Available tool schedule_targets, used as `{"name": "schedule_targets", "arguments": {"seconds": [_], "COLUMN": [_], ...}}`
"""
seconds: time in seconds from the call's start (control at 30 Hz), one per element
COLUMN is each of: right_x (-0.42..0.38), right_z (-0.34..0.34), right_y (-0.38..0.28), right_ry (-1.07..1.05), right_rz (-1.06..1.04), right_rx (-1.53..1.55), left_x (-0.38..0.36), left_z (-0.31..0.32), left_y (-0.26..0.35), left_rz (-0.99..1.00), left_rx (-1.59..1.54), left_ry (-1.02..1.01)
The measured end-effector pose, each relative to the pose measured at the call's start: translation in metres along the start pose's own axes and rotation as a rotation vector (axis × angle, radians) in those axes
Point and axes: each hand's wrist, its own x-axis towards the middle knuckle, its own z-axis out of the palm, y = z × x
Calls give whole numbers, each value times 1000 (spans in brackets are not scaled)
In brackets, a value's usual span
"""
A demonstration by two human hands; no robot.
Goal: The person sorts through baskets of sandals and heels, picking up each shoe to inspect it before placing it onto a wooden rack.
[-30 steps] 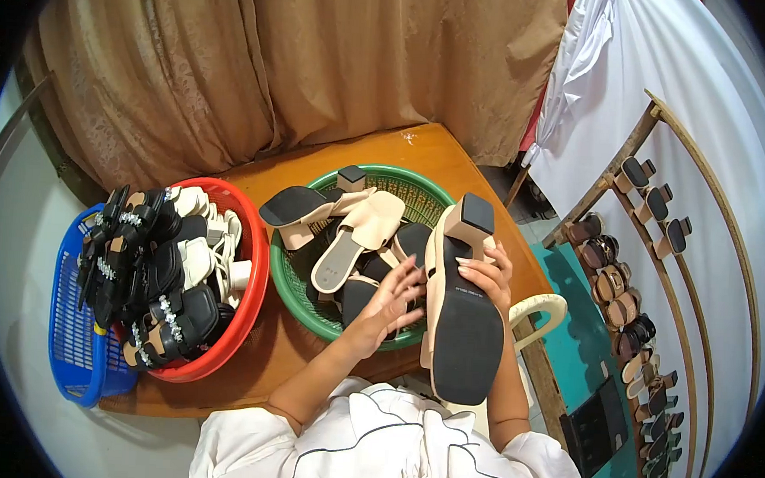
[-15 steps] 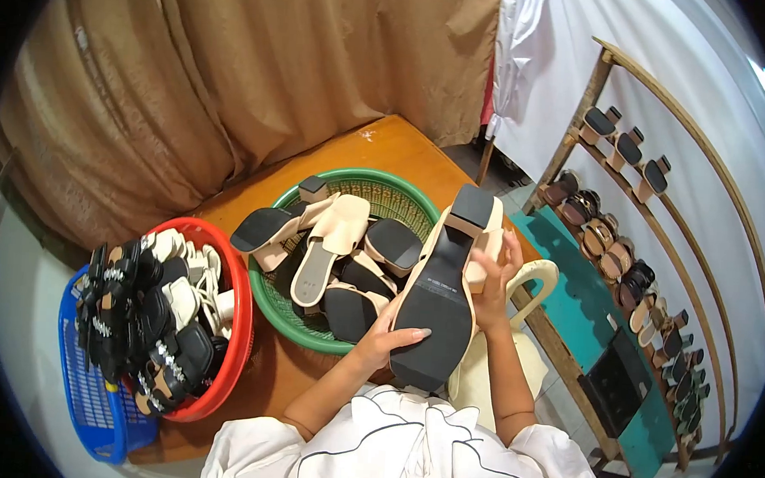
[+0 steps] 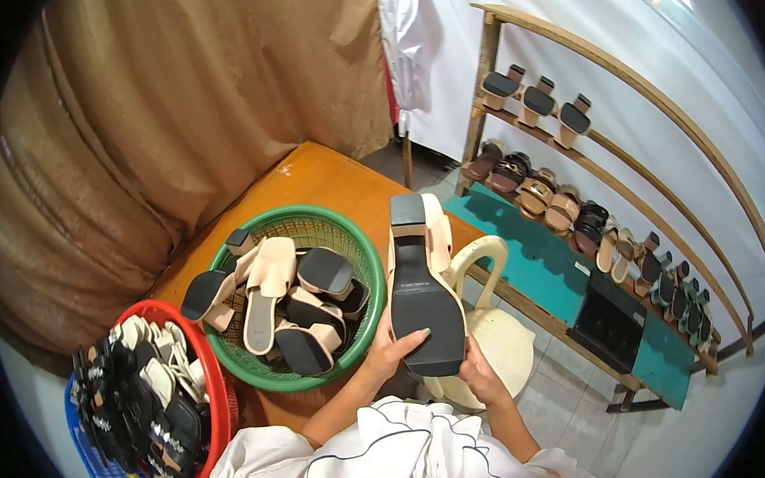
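Note:
A beige heeled sandal (image 3: 427, 302) is held up with its black sole facing me, the block heel pointing away. Its wide beige strap (image 3: 437, 233) shows along the right side of the sole. My left hand (image 3: 387, 352) grips the toe end from the left, thumb lying across the sole. At the right edge of the toe, my right hand (image 3: 483, 376) has closed its fingers on the sandal, partly hidden behind it. To the left, a green basket (image 3: 366, 346) holds several similar beige heeled sandals (image 3: 262, 306).
The green basket sits on an orange-brown table (image 3: 338, 172). A red basin (image 3: 218, 403) of black and white sandals stands at lower left beside a blue basket (image 3: 87, 436). A cream plastic chair (image 3: 502, 345) is at right, before a wooden rack (image 3: 543, 139) with shoes and a teal shelf (image 3: 521, 233).
My view has swung right, shifting the scene left and bringing more of the rack in. My right hand has moved from beside the heel down to the sandal's toe edge.

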Motion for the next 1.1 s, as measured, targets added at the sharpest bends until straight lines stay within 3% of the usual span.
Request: {"name": "schedule_targets", "arguments": {"seconds": [0.03,0.07,0.37,0.47,0.63,0.83,0.97,1.1], "right_x": [-3,-5,-23,-28,-33,-24,3,53], "right_z": [1,3,-25,-38,-73,-126,-180,-228], "right_y": [0,-4,-17,-10,-1,-30,-73,-138], "right_ry": [39,72,357,393,470,567,717,665], "right_rz": [-31,-32,11,-114,-284,-460,-524,-578], "right_rx": [-90,34,87,169,305,330,164,182], "left_x": [2,4,28,37,63,85,89,91], "left_z": [5,10,34,42,76,104,104,103], "left_y": [-3,-8,-47,-59,-64,-86,-93,-92], "left_rz": [2,16,44,20,64,238,156,105], "left_rx": [33,8,203,158,405,558,655,682], "left_ry": [-21,-57,-308,-396,-567,-566,-500,-394]}}
